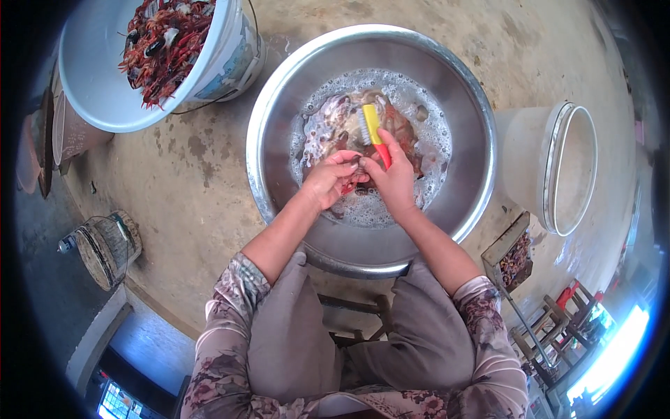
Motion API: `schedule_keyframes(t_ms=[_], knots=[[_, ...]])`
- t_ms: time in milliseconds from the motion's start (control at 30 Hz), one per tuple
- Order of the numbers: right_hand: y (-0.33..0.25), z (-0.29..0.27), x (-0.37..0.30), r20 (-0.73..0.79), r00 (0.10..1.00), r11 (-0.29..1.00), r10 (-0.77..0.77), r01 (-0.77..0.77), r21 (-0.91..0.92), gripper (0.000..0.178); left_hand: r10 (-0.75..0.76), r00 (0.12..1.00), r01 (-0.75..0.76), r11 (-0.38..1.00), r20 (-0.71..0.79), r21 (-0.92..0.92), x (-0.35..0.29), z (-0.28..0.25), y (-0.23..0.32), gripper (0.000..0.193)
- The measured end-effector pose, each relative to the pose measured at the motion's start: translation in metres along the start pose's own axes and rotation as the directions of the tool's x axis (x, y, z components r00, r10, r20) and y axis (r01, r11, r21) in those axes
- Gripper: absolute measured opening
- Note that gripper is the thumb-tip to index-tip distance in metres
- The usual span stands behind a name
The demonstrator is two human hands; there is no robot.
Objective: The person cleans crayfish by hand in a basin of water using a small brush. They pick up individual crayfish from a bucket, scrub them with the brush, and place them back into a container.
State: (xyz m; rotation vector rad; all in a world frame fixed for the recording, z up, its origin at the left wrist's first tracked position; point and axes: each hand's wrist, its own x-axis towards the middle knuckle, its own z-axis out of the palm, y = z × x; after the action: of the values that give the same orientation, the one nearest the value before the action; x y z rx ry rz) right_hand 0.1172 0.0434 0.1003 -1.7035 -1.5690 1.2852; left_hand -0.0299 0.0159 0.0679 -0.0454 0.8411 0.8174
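Note:
A wide metal basin (473,155) stands in front of my knees with foamy, brownish water and a heap of wet crayfish (405,133) in it. Over this water my left hand (324,181) pinches a small dark red crayfish (356,183), largely covered by the fingers. My right hand (396,183) is closed round the red handle of a scrub brush (372,126) with a yellow head and pale bristles pointing left. Its thumb and fingertips also meet the crayfish beside the left fingers.
At the upper left, a light blue bucket (94,66) holds many red crayfish. An off-white bucket (520,164) is right of the basin. Near my right knee lies a dustpan (497,253) with brown debris, beyond it wooden chairs (555,318). A stained bucket (101,251) stands left.

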Motion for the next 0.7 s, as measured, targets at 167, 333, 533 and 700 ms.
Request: schedule_keyframes(t_ms=[167,333,533,700], knots=[[0.064,-0.002,0.016,-0.072,0.997,0.994,0.029,-0.022,0.104,0.043,-0.084,0.988,0.079,0.996,-0.132,-0.041,0.004,-0.011,-0.001,0.019],[0.087,-0.018,-0.002,0.136,0.972,0.975,0.192,-0.204,0.084,0.033,-0.121,0.955,0.083,0.986,-0.272,-0.147,0.013,-0.006,-0.006,0.018],[0.008,0.001,-0.028,0.184,0.973,0.967,0.139,-0.094,-0.236,0.035,0.076,0.934,-0.014,0.984,-0.350,0.175,0.030,-0.017,-0.039,0.017],[0.004,0.008,-0.048,0.145,0.983,0.993,-0.108,0.114,-0.031,0.034,0.156,0.859,-0.122,0.987,-0.487,0.102,0.015,-0.005,-0.016,0.018]])
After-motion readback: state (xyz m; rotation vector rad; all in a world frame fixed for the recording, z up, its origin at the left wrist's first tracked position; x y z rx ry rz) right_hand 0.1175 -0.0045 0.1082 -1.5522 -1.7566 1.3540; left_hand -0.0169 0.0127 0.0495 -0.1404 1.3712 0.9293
